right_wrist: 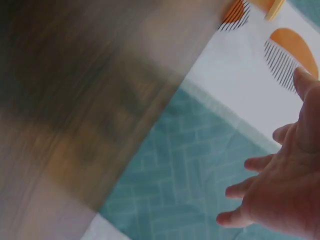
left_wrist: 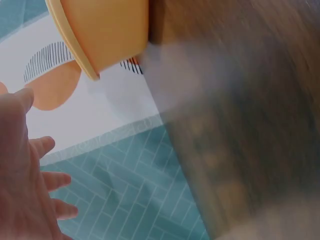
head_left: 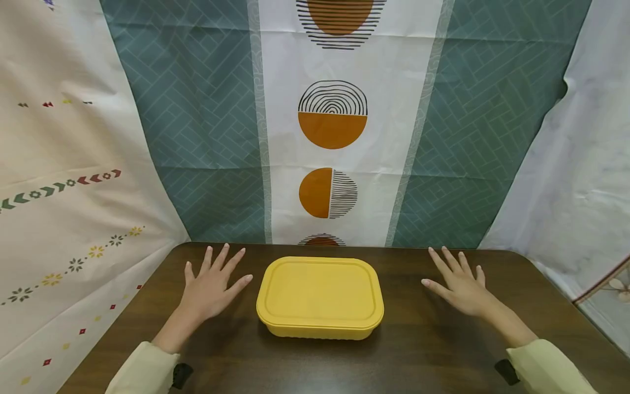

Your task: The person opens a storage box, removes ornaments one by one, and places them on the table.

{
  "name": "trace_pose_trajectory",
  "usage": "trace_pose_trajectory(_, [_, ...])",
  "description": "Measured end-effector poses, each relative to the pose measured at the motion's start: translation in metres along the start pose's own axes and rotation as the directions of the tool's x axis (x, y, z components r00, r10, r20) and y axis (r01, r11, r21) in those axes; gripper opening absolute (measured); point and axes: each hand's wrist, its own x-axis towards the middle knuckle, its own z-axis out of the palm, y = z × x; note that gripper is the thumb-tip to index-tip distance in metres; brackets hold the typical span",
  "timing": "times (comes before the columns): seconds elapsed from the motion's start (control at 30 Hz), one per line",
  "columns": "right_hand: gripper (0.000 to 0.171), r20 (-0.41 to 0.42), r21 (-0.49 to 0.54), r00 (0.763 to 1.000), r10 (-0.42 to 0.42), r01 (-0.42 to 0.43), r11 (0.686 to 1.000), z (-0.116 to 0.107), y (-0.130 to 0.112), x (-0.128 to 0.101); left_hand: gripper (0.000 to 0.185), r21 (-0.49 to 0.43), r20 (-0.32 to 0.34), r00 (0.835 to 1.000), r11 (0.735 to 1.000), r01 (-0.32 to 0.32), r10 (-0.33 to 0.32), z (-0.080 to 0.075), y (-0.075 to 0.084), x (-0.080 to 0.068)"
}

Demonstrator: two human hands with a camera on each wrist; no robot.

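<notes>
A yellow rectangular container (head_left: 320, 293) with rounded corners and a lid of the same colour sits in the middle of the dark wooden table. To its left, my left hand (head_left: 209, 288) is held with fingers spread, apart from the container and holding nothing. My right hand (head_left: 461, 287) is spread the same way on the other side, also apart from it. In the left wrist view, the container's side (left_wrist: 107, 30) shows beyond the left hand (left_wrist: 25, 175). The right wrist view has the right hand (right_wrist: 285, 180) with only a corner of the container (right_wrist: 274, 9) at the top.
The dark brown table (head_left: 325, 366) ends at a hanging curtain (head_left: 211, 137) of green and white with orange half-circles. Patterned white cloth (head_left: 64, 191) hangs on the left, and pale cloth (head_left: 581, 180) on the right. Black bands (head_left: 182, 376) show at both sleeves.
</notes>
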Motion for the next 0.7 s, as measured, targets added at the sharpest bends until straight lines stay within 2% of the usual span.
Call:
trace_pose_trajectory(0.2, [0.075, -0.008, 0.128, 0.998, -0.066, 0.066, 0.99, 0.014, -0.023, 0.006, 0.068, -0.121, -0.021, 1.0, 0.993, -0.008, 0.006, 0.008, 0.008, 0.001])
trace_pose_trajectory(0.33, [0.074, 0.017, 0.251, 0.995, -0.094, 0.087, 0.964, 0.022, -0.035, 0.009, 0.066, -0.25, -0.029, 0.999, 0.968, -0.029, 0.022, 0.012, 0.015, 0.003])
trace_pose_trajectory(0.43, [0.072, 0.026, 0.316, 0.992, -0.125, 0.11, 0.942, 0.028, -0.043, 0.011, 0.066, -0.367, -0.008, 1.0, 0.93, -0.029, 0.028, 0.015, 0.019, 0.004])
trace_pose_trajectory(0.53, [0.07, 0.049, 0.396, 0.988, -0.144, 0.113, 0.911, 0.034, -0.05, 0.013, 0.066, -0.468, 0.032, 0.999, 0.884, 0.001, 0.015, 0.017, 0.022, 0.005])
trace_pose_trajectory(0.7, [0.067, 0.109, 0.538, 0.981, -0.162, 0.078, 0.839, 0.042, -0.058, 0.017, 0.063, -0.597, 0.132, 0.99, 0.794, 0.112, -0.041, 0.02, 0.026, 0.007])
